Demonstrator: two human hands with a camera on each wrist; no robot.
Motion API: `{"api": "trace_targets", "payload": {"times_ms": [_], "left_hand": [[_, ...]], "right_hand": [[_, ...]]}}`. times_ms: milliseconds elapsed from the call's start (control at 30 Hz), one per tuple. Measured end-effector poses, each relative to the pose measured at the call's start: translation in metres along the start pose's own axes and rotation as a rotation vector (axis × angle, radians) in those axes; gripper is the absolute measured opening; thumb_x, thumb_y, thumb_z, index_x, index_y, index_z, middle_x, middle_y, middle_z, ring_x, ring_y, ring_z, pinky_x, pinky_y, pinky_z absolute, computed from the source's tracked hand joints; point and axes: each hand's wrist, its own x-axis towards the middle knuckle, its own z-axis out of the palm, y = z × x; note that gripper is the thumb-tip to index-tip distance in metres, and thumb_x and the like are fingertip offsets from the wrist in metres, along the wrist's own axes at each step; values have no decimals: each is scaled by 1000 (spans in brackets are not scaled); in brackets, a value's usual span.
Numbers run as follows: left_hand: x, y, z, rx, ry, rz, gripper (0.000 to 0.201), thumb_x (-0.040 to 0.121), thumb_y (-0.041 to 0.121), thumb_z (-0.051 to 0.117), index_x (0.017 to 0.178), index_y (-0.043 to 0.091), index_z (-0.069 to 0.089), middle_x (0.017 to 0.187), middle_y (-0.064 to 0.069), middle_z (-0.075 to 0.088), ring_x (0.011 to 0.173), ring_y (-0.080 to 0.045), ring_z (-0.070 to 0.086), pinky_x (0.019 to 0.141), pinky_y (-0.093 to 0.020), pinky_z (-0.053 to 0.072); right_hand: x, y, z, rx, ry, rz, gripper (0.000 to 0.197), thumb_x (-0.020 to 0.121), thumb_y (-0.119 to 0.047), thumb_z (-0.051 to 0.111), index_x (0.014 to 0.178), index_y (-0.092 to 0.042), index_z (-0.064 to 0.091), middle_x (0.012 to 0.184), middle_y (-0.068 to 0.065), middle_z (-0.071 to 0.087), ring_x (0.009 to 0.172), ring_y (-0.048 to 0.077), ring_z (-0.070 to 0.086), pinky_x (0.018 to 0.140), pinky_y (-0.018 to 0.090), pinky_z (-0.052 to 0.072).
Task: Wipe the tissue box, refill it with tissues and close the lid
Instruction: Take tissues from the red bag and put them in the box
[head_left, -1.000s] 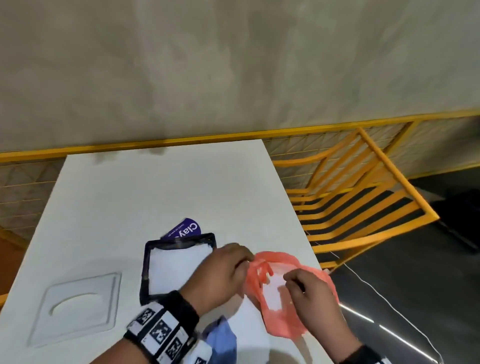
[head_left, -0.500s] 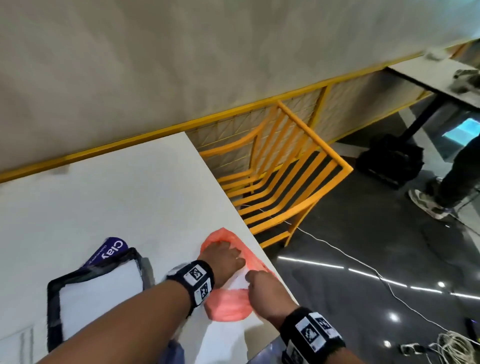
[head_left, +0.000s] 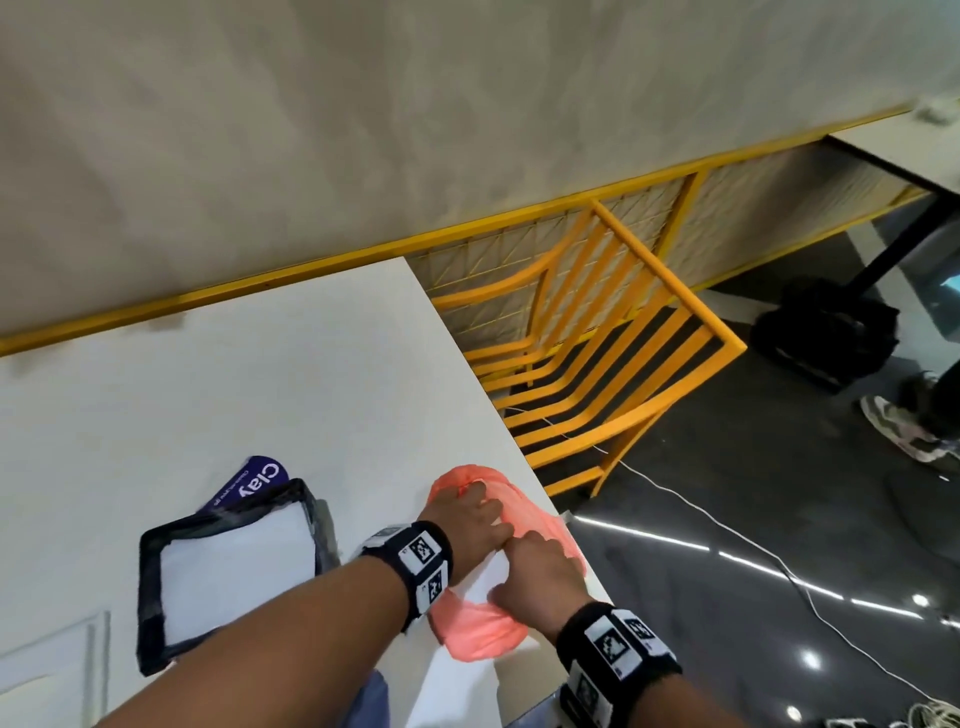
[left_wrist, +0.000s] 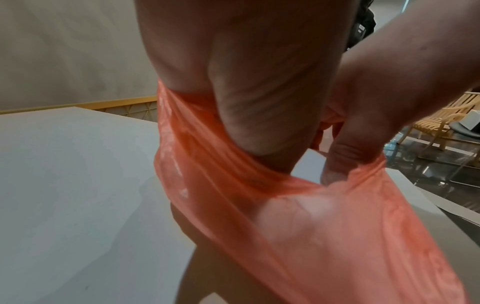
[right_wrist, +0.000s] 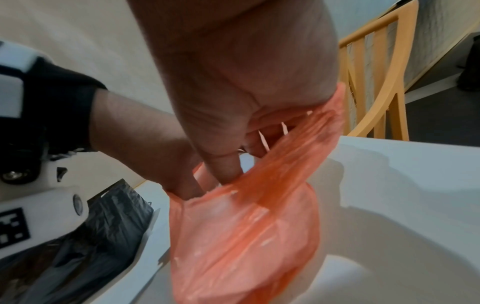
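A thin orange plastic bag lies at the table's right edge, and both hands grip its mouth. My left hand holds the far rim; my right hand pinches the near rim, the two hands touching. Up close, the left hand stretches the orange bag, and a pale shape shows through the film. The right hand curls its fingers into the orange bag. To the left sits a square, black-plastic-rimmed tissue stack, white inside. A white slotted lid lies at the lower left.
A purple "Clay" pack pokes out behind the black-rimmed stack. A blue cloth lies under my left forearm. An orange chair stands just past the table's right edge. A cable and someone's shoe are on the dark floor.
The head view has swung right, toward the chair and floor. Both hands stay on the orange bag, the left one now reaching over to its far rim.
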Motion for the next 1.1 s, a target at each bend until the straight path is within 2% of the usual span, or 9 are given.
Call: {"api": "trace_targets", "payload": {"times_ms": [100, 233, 400, 567, 700, 800, 900, 1000, 1100], "left_hand": [[-6, 1, 1, -13, -23, -23, 55, 94, 28, 63, 145, 27, 43, 153, -14, 30, 143, -40, 22, 111, -57, 29], [-14, 0, -2, -115, 67, -52, 44, 93, 21, 62, 136, 19, 52, 145, -14, 40, 135, -38, 34, 101, -51, 40], [-24, -4, -10, -279, 114, -98, 34, 93, 13, 55, 126, 19, 54, 126, -9, 58, 112, -33, 57, 72, -36, 37], [-35, -7, -7, -269, 129, -101, 34, 92, 12, 53, 124, 22, 60, 122, -6, 62, 111, -31, 57, 80, -38, 42], [-44, -4, -2, -310, 240, -91, 25, 88, 17, 55, 111, 23, 65, 114, -5, 60, 109, -30, 53, 75, -36, 36], [-47, -11, 12, -628, 429, -171, 40, 80, 19, 65, 120, 26, 60, 123, -1, 56, 117, -26, 50, 91, -38, 45], [-53, -20, 19, -954, 476, -261, 71, 70, 22, 79, 135, 25, 51, 132, 3, 53, 123, -15, 47, 99, -22, 38], [-60, -26, 22, -1302, 427, -313, 85, 68, 22, 87, 140, 30, 43, 127, 10, 52, 117, -6, 51, 90, -10, 40], [-65, -30, 28, -1476, 413, -314, 86, 64, 25, 89, 136, 34, 44, 127, 10, 58, 115, -6, 58, 97, -20, 48]], "right_hand": [[-2, -2, 2, -3, 36, 22, 49, 80, -34, 62, 128, -30, 54, 124, 4, 50, 121, 32, 44, 97, 46, 38], [-5, -1, 2, 29, 103, 13, 45, 81, -29, 59, 125, -33, 57, 117, 2, 53, 115, 30, 48, 93, 42, 42], [-12, -1, -7, 137, 146, -52, 17, 76, -29, 57, 93, -33, 57, 94, -8, 60, 97, 20, 58, 84, 35, 50], [-11, -13, -4, 181, 32, -38, 57, 73, -42, 66, 128, -33, 50, 124, -9, 61, 115, 19, 57, 92, 38, 47], [-10, -20, -6, 227, -5, -24, 24, 79, -36, 61, 102, -27, 60, 104, -3, 67, 101, 23, 62, 86, 37, 51], [-11, -18, -15, 298, -5, -39, 10, 76, -25, 60, 85, -26, 58, 87, -2, 64, 82, 21, 60, 69, 30, 46], [-17, -12, -26, 425, 17, -32, 16, 69, -18, 60, 81, -28, 57, 78, -7, 63, 70, 14, 59, 56, 26, 42], [-30, -9, -36, 583, 11, -74, 34, 71, -5, 59, 96, -28, 66, 84, -4, 69, 76, 14, 65, 59, 27, 50], [-40, -4, -42, 744, -27, -138, 42, 73, 3, 57, 100, -26, 67, 92, 0, 72, 83, 18, 68, 68, 33, 58]]}}
